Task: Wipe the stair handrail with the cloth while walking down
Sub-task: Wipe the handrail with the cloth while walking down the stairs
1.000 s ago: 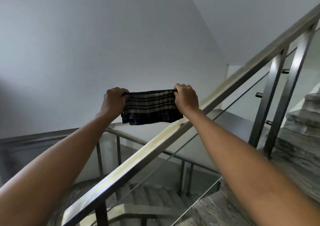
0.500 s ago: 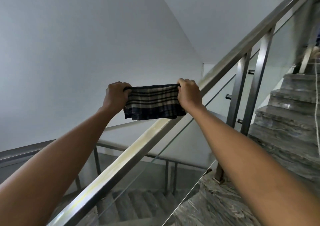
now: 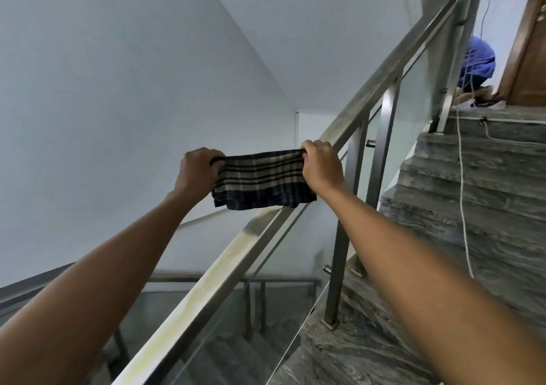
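A: Head view, stairwell. What surfaces show?

B: Grey veined stone stairs (image 3: 461,207) climb at right; a steel rail (image 3: 236,269) runs diagonally on square posts (image 3: 384,145) with glass panels (image 3: 425,68) between them. Pale walls (image 3: 103,89) enclose the well, and a wooden door (image 3: 529,45) stands at the top landing.

A: And the cloth?

B: The plaid cloth (image 3: 261,179) hangs stretched in the air, its lower edge just above the rail. The left hand (image 3: 199,170) clenches one top corner, the right hand (image 3: 322,167) the other, fingers curled over the fabric.

A: What is unclear?

B: Whether the cloth touches the rail cannot be told. A white cord (image 3: 462,195) trails down the stairs, its upper end lost. A figure in blue (image 3: 478,62) on the landing is half hidden behind a post. The rail's lower end is cut off by the frame.
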